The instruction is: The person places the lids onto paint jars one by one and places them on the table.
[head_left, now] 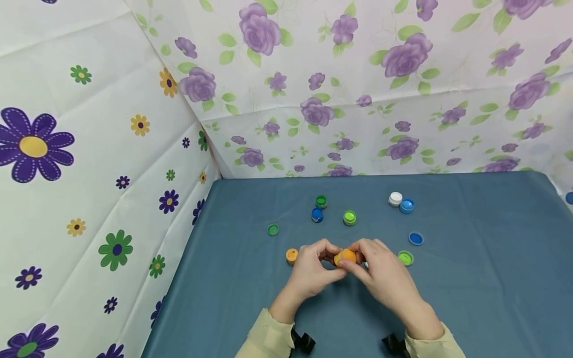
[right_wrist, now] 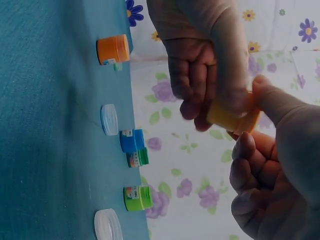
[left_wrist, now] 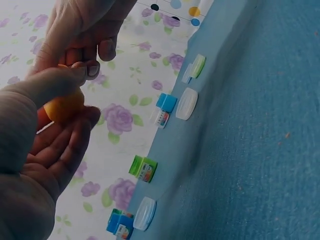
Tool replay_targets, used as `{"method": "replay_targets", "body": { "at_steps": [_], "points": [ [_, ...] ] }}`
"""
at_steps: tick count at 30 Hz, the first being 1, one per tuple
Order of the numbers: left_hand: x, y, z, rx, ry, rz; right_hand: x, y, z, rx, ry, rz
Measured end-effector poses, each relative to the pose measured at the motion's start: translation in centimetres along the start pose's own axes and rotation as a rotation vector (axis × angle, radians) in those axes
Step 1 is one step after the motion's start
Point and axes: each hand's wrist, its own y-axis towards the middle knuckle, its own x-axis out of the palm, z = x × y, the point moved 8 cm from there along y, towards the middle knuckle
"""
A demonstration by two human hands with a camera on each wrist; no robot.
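Between my two hands is a small yellow-orange paint pot [head_left: 345,257], raised over the table. My left hand [head_left: 312,272] grips it from the left, thumb and fingers around its side. From the other side my right hand [head_left: 382,271] pinches its end, which shows a wider rim in the right wrist view. Much of the pot [right_wrist: 226,118] is covered by fingers there. Just left of my left hand stands an orange pot [head_left: 292,256]. A small white item [head_left: 366,264] shows partly from behind my right hand.
Beyond my hands stand a green pot [head_left: 321,201], a dark blue pot [head_left: 317,215], a lime pot [head_left: 349,218], a white pot [head_left: 395,199] and a light blue pot [head_left: 406,206]. Lids lie about: green [head_left: 273,229], blue [head_left: 416,238] and lime [head_left: 405,258]. Floral cloth hangs behind the table.
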Motion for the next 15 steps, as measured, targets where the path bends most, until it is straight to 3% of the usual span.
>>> {"method": "replay_targets", "body": {
  "at_steps": [5, 10, 15],
  "points": [
    [0.5, 0.0, -0.2, -0.023, 0.119, -0.003, 0.0, -0.3, -0.1, 0.005, -0.042, 0.025],
    [0.7, 0.1, 0.2, -0.017, 0.193, -0.069, -0.3, -0.3, 0.0, 0.003, -0.028, 0.064],
    [-0.9, 0.3, 0.5, 0.004, 0.263, -0.087, -1.2, -0.2, 0.6, 0.031, 0.011, 0.083]
  ]
}}
